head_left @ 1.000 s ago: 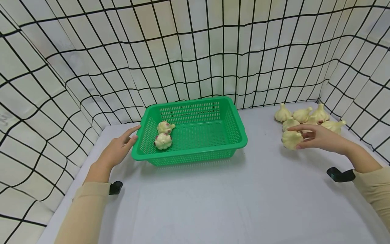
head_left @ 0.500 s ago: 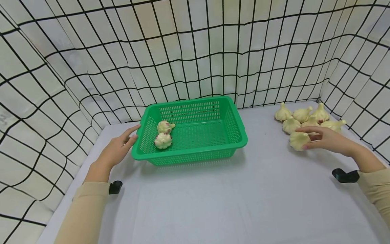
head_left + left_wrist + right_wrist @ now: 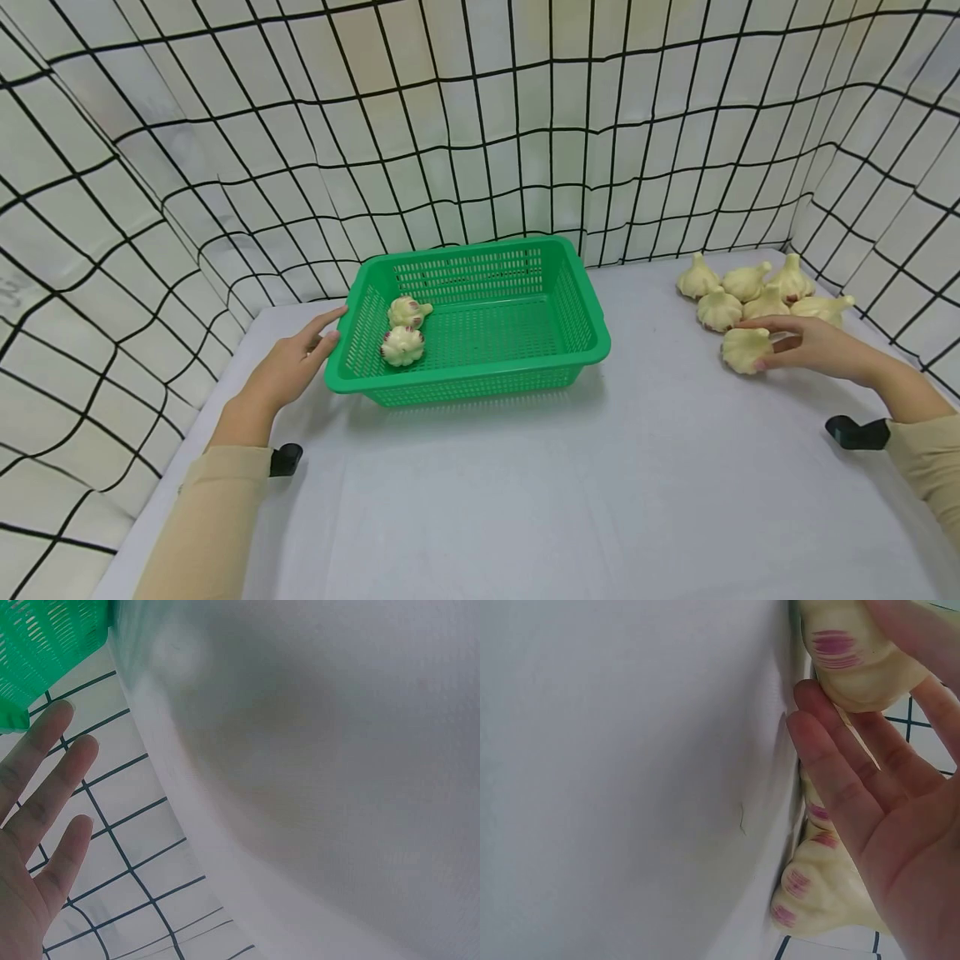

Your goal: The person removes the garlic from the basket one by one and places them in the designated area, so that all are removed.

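Note:
A green plastic basket (image 3: pixel 480 363) stands on the white table, with two garlic bulbs (image 3: pixel 402 346) inside at its left end. My left hand (image 3: pixel 283 367) is at the basket's left rim, fingers extended; in the left wrist view those fingers (image 3: pixel 49 795) are spread close to the basket's wall (image 3: pixel 56 645). My right hand (image 3: pixel 813 350) pinches a pale garlic bulb (image 3: pixel 742 351) between thumb and fingers, at the front of a group of bulbs. The right wrist view has this held bulb (image 3: pixel 855 660) at the top, purple streaks showing on it.
Several garlic bulbs (image 3: pixel 720 308) are grouped at the table's back right corner, beside the net. Black netting (image 3: pixel 517 129) over white sheeting rises behind the table and along both sides. White cloth (image 3: pixel 465 500) covers the table top.
My right hand has shifted right with the garlic bulb, bringing it nearer the group and uncovering the bulbs behind. The left hand and the basket have stayed in place.

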`<state>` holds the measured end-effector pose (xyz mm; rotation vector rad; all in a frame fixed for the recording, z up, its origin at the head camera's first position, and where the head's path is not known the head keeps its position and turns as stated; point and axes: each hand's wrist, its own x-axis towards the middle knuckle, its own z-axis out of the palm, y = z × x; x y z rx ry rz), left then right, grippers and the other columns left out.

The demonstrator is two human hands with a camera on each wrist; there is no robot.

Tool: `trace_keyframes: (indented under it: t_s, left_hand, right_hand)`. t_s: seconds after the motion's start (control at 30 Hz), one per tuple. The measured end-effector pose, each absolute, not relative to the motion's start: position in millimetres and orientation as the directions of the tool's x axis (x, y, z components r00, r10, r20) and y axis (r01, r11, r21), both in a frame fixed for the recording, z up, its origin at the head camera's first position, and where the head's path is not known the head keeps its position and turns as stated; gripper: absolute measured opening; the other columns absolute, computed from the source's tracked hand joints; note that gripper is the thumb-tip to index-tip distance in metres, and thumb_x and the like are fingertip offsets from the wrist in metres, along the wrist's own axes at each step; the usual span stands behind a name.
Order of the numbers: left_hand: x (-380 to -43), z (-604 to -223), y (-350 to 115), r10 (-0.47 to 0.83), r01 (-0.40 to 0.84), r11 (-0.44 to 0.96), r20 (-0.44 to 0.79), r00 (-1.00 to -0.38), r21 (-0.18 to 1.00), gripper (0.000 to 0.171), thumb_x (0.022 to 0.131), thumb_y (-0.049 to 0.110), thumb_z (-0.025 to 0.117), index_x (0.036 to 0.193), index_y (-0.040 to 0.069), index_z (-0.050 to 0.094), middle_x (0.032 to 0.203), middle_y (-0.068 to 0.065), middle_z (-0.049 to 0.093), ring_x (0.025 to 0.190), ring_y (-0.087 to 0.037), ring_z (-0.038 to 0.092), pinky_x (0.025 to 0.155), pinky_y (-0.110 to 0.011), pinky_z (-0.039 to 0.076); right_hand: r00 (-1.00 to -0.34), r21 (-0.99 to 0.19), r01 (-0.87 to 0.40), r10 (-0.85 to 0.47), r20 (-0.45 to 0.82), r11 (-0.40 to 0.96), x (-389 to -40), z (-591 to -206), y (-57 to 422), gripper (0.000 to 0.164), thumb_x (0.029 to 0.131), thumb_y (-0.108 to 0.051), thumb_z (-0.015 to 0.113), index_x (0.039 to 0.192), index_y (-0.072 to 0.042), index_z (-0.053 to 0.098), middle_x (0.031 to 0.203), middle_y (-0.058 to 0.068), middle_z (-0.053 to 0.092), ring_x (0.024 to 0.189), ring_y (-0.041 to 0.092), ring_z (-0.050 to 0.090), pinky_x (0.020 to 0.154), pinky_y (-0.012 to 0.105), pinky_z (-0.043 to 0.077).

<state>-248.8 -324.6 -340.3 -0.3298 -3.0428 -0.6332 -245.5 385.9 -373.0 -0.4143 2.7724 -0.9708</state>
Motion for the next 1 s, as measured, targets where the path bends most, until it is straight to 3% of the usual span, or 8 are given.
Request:
trace_keyframes:
  t_s: [0.23, 0.37, 0.5, 0.6, 0.67, 0.77, 0.93, 1.0]
  left_hand:
    - [-249.5, -339.1, -324.3, 0.203, 0.210, 0.895, 0.060, -0.977, 0.393, 0.063, 0.111, 0.054, 0.027, 0.165, 0.023, 0.024, 0.141, -0.036, 0.052, 0.125, -0.055, 0.053, 0.093, -0.071, 0.044]
    - [-249.6, -339.3, -324.1, 0.201, 0.207, 0.897, 0.057, -0.978, 0.392, 0.063, 0.111, 0.054, 0.027, 0.165, 0.023, 0.023, 0.141, -0.036, 0.051, 0.125, -0.055, 0.053, 0.093, -0.071, 0.044]
    - [-249.2, -339.8, -323.9, 0.199, 0.204, 0.896, 0.054, -0.978, 0.394, 0.063, 0.111, 0.054, 0.027, 0.165, 0.023, 0.023, 0.141, -0.037, 0.051, 0.125, -0.055, 0.053, 0.092, -0.072, 0.044]
    - [-248.7, -340.1, -323.9, 0.201, 0.206, 0.894, 0.056, -0.978, 0.397, 0.063, 0.111, 0.054, 0.027, 0.165, 0.022, 0.023, 0.141, -0.037, 0.051, 0.125, -0.055, 0.053, 0.093, -0.072, 0.044]
    - [-248.5, -340.2, -323.9, 0.202, 0.208, 0.893, 0.057, -0.978, 0.398, 0.063, 0.111, 0.054, 0.027, 0.165, 0.022, 0.023, 0.141, -0.037, 0.051, 0.125, -0.056, 0.053, 0.093, -0.072, 0.044]
    - [-249.0, -339.8, -323.7, 0.202, 0.207, 0.895, 0.054, -0.978, 0.396, 0.063, 0.111, 0.054, 0.027, 0.165, 0.022, 0.023, 0.142, -0.037, 0.051, 0.124, -0.055, 0.053, 0.092, -0.071, 0.045]
    - [-250.4, -339.6, -323.9, 0.201, 0.204, 0.897, 0.049, -0.978, 0.391, 0.064, 0.110, 0.055, 0.027, 0.165, 0.022, 0.023, 0.141, -0.037, 0.051, 0.123, -0.055, 0.054, 0.091, -0.071, 0.045]
    - [-250.7, -340.3, -324.3, 0.199, 0.201, 0.898, 0.046, -0.979, 0.392, 0.064, 0.110, 0.055, 0.027, 0.165, 0.023, 0.023, 0.141, -0.037, 0.051, 0.123, -0.056, 0.054, 0.091, -0.071, 0.045]
  right_hand:
    - [-0.946, -0.613, -0.221, -0.318, -0.054, 0.759, -246.9, -372.8, 387.6, 0.065, 0.094, -0.023, 0.078, 0.146, 0.001, 0.049, 0.145, 0.031, 0.050, 0.120, 0.051, 0.058, 0.094, 0.064, 0.046]
    - [-0.948, -0.596, -0.230, -0.317, -0.043, 0.769, -248.2, -373.5, 388.7, 0.065, 0.093, -0.022, 0.079, 0.146, 0.001, 0.050, 0.143, 0.030, 0.052, 0.119, 0.046, 0.061, 0.091, 0.045, 0.051]
    - [-0.951, -0.602, -0.222, -0.306, -0.041, 0.767, -249.5, -374.5, 389.8, 0.067, 0.092, -0.020, 0.080, 0.147, 0.001, 0.048, 0.139, 0.030, 0.056, 0.112, 0.016, 0.062, 0.082, 0.023, 0.049]
    - [-0.952, -0.615, -0.214, -0.303, -0.042, 0.759, -250.0, -374.7, 390.0, 0.068, 0.092, -0.017, 0.079, 0.149, 0.002, 0.046, 0.137, 0.030, 0.057, 0.105, -0.006, 0.055, 0.081, 0.019, 0.048]
    - [-0.953, -0.617, -0.211, -0.301, -0.044, 0.758, -249.6, -374.5, 390.0, 0.069, 0.092, -0.017, 0.079, 0.149, 0.002, 0.046, 0.137, 0.030, 0.058, 0.101, -0.013, 0.052, 0.082, 0.018, 0.048]
    - [-0.952, -0.613, -0.210, -0.302, -0.050, 0.762, -248.3, -374.4, 390.2, 0.069, 0.092, -0.018, 0.079, 0.149, 0.003, 0.045, 0.137, 0.030, 0.058, 0.106, -0.001, 0.060, 0.081, 0.020, 0.048]
    - [-0.949, -0.607, -0.219, -0.312, -0.049, 0.764, -246.4, -373.4, 391.2, 0.069, 0.093, -0.020, 0.078, 0.149, 0.004, 0.045, 0.144, 0.029, 0.052, 0.118, 0.043, 0.061, 0.085, 0.034, 0.051]
    - [-0.949, -0.606, -0.218, -0.311, -0.051, 0.765, -245.7, -373.2, 392.1, 0.069, 0.093, -0.021, 0.078, 0.149, 0.002, 0.046, 0.145, 0.027, 0.051, 0.118, 0.039, 0.062, 0.086, 0.037, 0.052]
